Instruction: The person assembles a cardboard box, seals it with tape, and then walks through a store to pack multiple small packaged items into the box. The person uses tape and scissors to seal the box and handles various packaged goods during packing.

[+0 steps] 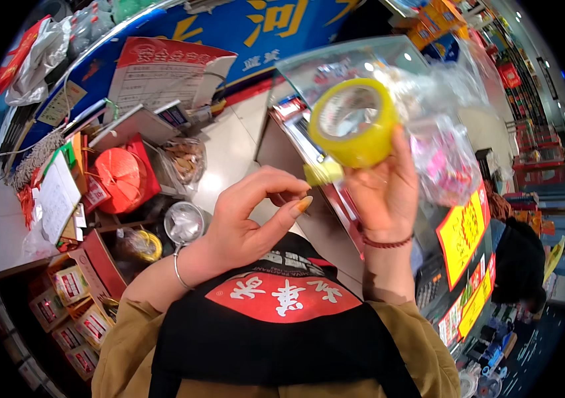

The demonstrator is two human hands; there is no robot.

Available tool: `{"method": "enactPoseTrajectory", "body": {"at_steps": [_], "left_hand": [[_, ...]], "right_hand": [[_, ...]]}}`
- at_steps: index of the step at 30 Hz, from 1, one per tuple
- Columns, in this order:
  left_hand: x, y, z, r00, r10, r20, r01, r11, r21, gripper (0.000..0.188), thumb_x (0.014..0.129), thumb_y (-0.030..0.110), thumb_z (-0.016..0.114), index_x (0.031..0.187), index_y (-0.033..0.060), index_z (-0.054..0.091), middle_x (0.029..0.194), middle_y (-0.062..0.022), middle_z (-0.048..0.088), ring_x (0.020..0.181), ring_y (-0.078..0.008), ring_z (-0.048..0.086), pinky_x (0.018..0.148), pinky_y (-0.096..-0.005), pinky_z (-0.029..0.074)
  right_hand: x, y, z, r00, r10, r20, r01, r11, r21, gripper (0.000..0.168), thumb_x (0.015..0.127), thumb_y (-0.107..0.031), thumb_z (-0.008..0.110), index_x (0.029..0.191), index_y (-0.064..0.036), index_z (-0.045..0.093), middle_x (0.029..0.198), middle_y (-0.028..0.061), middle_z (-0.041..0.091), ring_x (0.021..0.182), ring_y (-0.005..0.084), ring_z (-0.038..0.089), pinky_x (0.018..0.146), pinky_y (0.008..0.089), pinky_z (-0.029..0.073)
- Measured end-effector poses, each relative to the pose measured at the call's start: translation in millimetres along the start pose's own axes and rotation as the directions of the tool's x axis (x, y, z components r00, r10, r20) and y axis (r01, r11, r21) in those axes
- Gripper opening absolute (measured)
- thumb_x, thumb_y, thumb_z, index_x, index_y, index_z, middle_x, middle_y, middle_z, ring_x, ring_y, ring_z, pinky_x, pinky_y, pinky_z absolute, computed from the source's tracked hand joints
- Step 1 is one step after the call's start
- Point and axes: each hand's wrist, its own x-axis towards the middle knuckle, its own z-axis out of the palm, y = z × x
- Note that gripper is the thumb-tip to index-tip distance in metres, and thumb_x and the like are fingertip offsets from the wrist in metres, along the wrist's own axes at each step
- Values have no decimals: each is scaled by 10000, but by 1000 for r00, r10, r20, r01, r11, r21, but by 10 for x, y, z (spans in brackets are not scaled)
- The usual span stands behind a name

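My right hand (384, 191) holds up a wide roll of yellowish clear packing tape (352, 122), its fingers behind and at the lower right of the roll. At the roll's lower left is a yellow-green piece (323, 172), blurred; whether it belongs to the tape cannot be told. My left hand (257, 214) is just left of the roll, thumb and forefinger tips brought close together. A thin clear edge seems to lie near the fingertips, but what they pinch is not plain. A glass-topped counter (292, 64) lies beyond the roll.
Clear plastic bags, one with pink contents (444, 159), lie on the counter at right beside yellow signs (461, 239). At left are a roll of red twine (118, 179), a bag of brown pieces (183, 159), a metal cup (185, 224) and boxed goods (71, 286). A dark-clothed person (518, 258) is at far right.
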Motion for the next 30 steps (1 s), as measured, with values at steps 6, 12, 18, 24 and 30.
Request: {"method": "enactPoseTrajectory", "body": {"at_steps": [6,12,18,24,30], "left_hand": [[376,-368,-663,932,-179,-316,121,973,-195,439,842,18,708,1223,3,490,1116,-75,565,1012,-136,567,866,-278,470],[955,-818,-1104,833,-273,-481,127,941,-314,358,852,35,708,1147,6,507,1093,-61,565,981,-117,561,857,-255,477],[1638,-1141,-1538,800,-279,-531,88,930,-356,224,916,54,635,1110,-13,543,1039,-56,602,940,-79,579,795,-223,493],[2279,-1620,-1666,883,-240,-404,204,970,-130,185,945,37,587,1117,-10,535,1043,-51,605,944,-98,576,853,-234,463],[3075,-2202,-1620,960,-221,-174,192,967,-167,284,850,45,722,1062,13,536,967,-42,594,887,-100,583,804,-244,484]], "right_hand": [[762,817,760,992,60,115,-35,977,-210,418,946,-281,607,1290,-59,524,1255,98,593,1181,241,547,1039,405,411],[1554,1301,1123,953,120,277,-5,923,-385,428,957,-285,606,1274,-13,518,1218,75,589,1139,181,536,1011,353,391],[2336,1361,1250,936,13,353,134,911,-390,399,919,-200,674,1243,10,571,1179,53,614,1081,121,542,972,296,391],[3027,1203,1166,975,-50,214,128,922,-366,366,945,-204,634,1224,21,563,1159,54,616,1069,126,546,960,295,399],[3638,974,917,976,-186,114,214,918,-333,410,985,-274,551,1278,8,500,1227,75,580,1138,175,535,1004,350,391]]}}
